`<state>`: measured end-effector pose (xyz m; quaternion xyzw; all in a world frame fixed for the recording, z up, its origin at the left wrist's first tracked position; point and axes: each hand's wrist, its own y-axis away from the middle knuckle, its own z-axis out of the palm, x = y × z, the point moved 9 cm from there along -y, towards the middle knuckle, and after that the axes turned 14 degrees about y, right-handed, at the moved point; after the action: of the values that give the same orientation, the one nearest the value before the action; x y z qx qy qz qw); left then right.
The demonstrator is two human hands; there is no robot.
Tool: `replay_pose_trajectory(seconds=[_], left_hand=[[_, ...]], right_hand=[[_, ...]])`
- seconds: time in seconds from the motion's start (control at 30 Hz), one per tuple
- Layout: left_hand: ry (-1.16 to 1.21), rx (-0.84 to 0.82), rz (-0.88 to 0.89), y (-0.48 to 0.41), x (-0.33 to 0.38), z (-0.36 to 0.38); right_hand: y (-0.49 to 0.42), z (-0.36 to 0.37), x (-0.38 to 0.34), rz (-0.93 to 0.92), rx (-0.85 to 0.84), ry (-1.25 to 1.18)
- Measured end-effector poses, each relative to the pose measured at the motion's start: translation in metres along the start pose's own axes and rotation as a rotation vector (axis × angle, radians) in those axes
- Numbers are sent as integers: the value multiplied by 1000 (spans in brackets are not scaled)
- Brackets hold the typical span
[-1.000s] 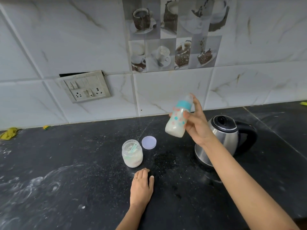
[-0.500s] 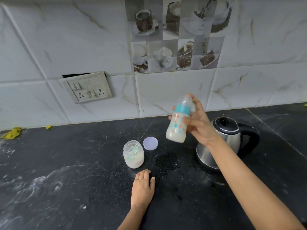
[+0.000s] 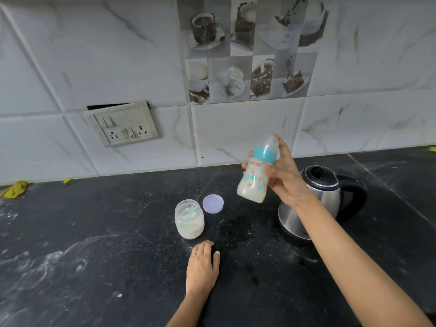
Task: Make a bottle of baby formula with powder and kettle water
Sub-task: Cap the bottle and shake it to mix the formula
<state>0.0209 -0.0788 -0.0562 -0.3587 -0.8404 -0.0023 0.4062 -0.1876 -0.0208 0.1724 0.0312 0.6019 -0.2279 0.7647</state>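
Bottle [image 3: 253, 180] of milky formula, teal collar and clear cover on, hangs tilted above the surface [image 3: 94, 232] right of centre, the right grip [image 3: 283, 175] wrapped round its middle; orange lettering reads "uvLap", cut off at the fingertips. The left grip [image 3: 201, 267] lies flat and relaxed on the black surface at lower centre, just below the open powder jar [image 3: 189, 223]; lid [image 3: 213, 203] beside it, kettle [image 3: 323, 197] at right

Only one readable text: orange brand lettering on the baby bottle [image 3: 253, 182], just under its teal collar, reads "LuvLap". The first letter is partly covered by a fingertip of the right hand [image 3: 283, 175]. A printed cup on the picture tile [image 3: 233, 77] carries a faint mark, too small to read.
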Motion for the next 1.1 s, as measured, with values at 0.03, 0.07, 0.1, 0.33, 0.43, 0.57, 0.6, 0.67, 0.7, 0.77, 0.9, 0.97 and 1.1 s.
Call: replay_pose_trajectory(seconds=[0.03,0.07,0.1,0.33,0.43,0.57,0.6,0.67,0.7,0.77,0.9,0.97,1.1], left_hand=[[3,0,-3,0,0,0],[6,-1,-5,0,-1,0],[8,-2,-5,0,0,0],[-9,5,10,0,1,-1],[-9,7,17,0,1,0],[-8,10,16,0,1,-1],[-7,8,12,-1,0,0],[-6,8,15,0,0,1],[-7,14,21,0,0,0],[-1,20,22,0,0,0],[6,12,5,-1,-1,0],[4,10,9,-1,-1,0],[10,0,-6,0,-1,1]], right_hand=[[0,0,-2,-11,11,7],[0,-4,-2,-15,49,-25],[1,-8,-2,-12,84,-71],[4,1,-2,-30,-7,-67],[5,4,1,-34,-15,-107],[5,11,1,-57,-40,-63],[5,6,1,-61,7,-91],[5,3,2,-56,34,-131],[6,6,2,-51,-5,-119],[8,14,0,-48,-77,-53],[6,-1,-2,-44,73,-117],[5,4,-1,-32,12,-91],[5,-3,1,-52,93,-102]])
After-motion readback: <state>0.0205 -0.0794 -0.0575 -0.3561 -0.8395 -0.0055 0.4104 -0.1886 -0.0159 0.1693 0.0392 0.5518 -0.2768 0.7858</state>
